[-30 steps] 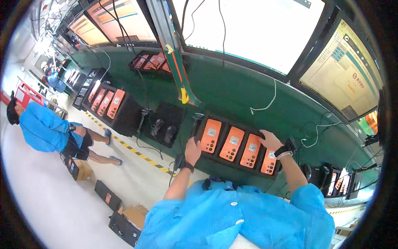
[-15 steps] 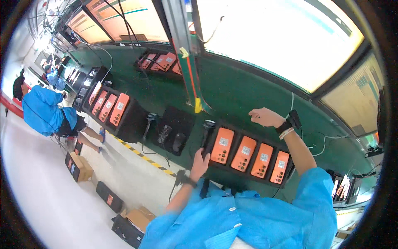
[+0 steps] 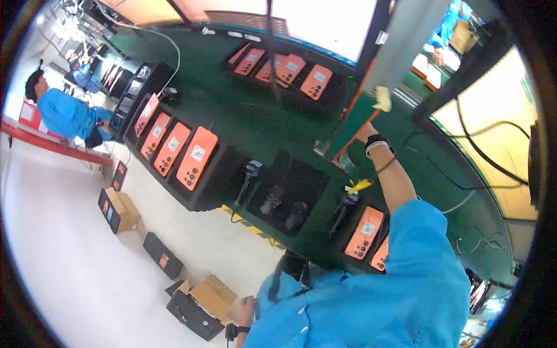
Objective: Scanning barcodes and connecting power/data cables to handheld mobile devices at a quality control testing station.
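My right hand reaches out over the green bench, mostly hidden behind the metal post; its fingers do not show. Low beside my blue shirt, my left hand hangs off the bench edge, too small and partly covered to read its fingers. Below my right forearm stands a black tray with orange phones, partly hidden by my sleeve. A handheld scanner lies next to that tray. Beyond the post, another black tray holds several orange phones.
On the left, a black tray carries several orange phones. A second scanner stands by a black mat bearing two dark objects. Cardboard boxes sit on the floor. A co-worker in blue is at the far left.
The view has swung left. My left hand has moved from beside the phone tray down to my side. My right hand has gone from above the bench to behind the post.
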A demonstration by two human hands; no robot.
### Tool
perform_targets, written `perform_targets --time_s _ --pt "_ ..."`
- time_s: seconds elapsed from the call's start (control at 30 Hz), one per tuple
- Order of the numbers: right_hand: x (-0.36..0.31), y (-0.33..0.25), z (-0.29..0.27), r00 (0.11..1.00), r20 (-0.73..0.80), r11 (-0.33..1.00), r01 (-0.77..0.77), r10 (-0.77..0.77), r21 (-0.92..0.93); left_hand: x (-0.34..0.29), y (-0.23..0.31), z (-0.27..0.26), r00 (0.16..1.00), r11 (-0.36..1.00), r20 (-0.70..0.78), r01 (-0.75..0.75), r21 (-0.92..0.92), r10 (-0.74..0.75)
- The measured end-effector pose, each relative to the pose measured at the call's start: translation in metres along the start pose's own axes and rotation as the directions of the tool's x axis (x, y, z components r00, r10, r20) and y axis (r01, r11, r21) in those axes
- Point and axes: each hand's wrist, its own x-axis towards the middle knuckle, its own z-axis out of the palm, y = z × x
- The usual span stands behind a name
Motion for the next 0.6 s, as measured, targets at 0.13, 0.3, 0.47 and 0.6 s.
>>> perform_targets --time_s 0.13,0.3,0.47,0.6 --pt "0.049 0.043 0.016 0.964 -0.255 0.995 -0.054 0.074 0.084 -0.015 -0.099 -0.022 0.995 0.883 0.031 -0.096 0.460 0.093" --pt "0.069 0.028 -0.056 0.941 -0.277 0.857 0.023 -0.192 -0.515 -0.020 -0.054 0.018 0.997 0.920 -0.071 0.055 0.388 -0.030" --pt "0.028 0.051 -0.015 0.873 0.195 -0.106 0.165 -0.447 -0.981 -0.041 0.010 0.031 0.981 0.978 -0.131 0.160 0.135 -0.142" --pt "-0.034 0.031 -0.048 0.825 0.204 0.058 0.274 -0.528 -0.960 -0.029 0.028 0.043 0.992 0.953 -0.087 -0.064 0.297 0.094"
